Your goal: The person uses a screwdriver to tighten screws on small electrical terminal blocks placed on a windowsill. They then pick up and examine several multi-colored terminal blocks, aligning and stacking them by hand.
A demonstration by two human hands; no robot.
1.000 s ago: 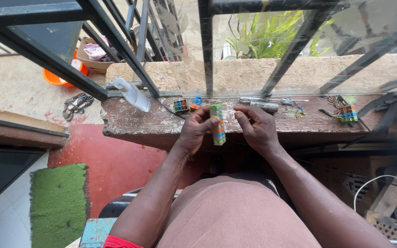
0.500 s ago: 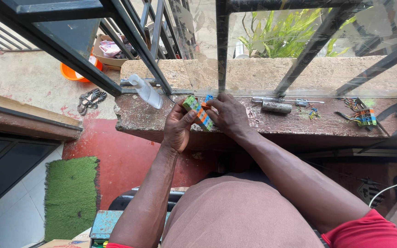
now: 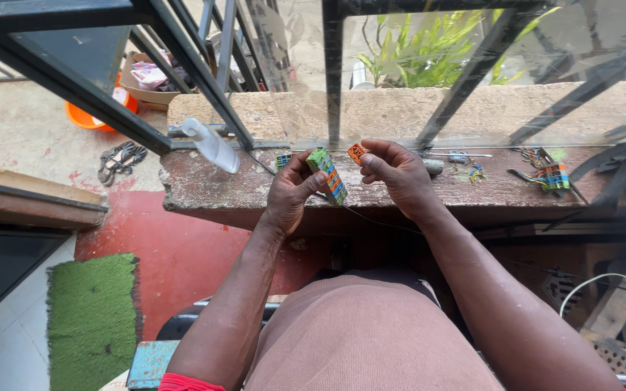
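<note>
My right fingers [image 3: 372, 161] are pinched on a small orange connector piece [image 3: 357, 152]; half a second ago they were pressed against the top of the stack, and now the right hand [image 3: 400, 177] has drawn back to the right, so the orange piece sits just beside the stack, apart from it; my left fingers [image 3: 304, 165] remain clamped on the stack of connector blocks [image 3: 327, 176], thumb along its near side, the left hand [image 3: 291, 194] cupped below it; the stack has stayed tilted, its top leaning to the left, where a second ago it stood almost upright; it is a short bar of small blocks joined side by side, green at the top end, then bands of orange, blue and grey further down; it is held above the front part of the worn concrete surface [image 3: 204, 190], about at its middle; the view itself has swung back a little, so the ledge lies lower and more to the left than half a second ago; behind my left hand a few loose connector blocks [image 3: 282, 160] lie on the surface; to the right lie a screwdriver [image 3: 452, 153], some short wire bits [image 3: 475, 174] and a cluster of wired connectors [image 3: 549, 176]; a white spray bottle [image 3: 210, 146] lies at the left end, against the black window bars [image 3: 331, 72]; on the floor below are a green mat [image 3: 92, 318] and, outside, a pair of sandals [image 3: 119, 162].
</note>
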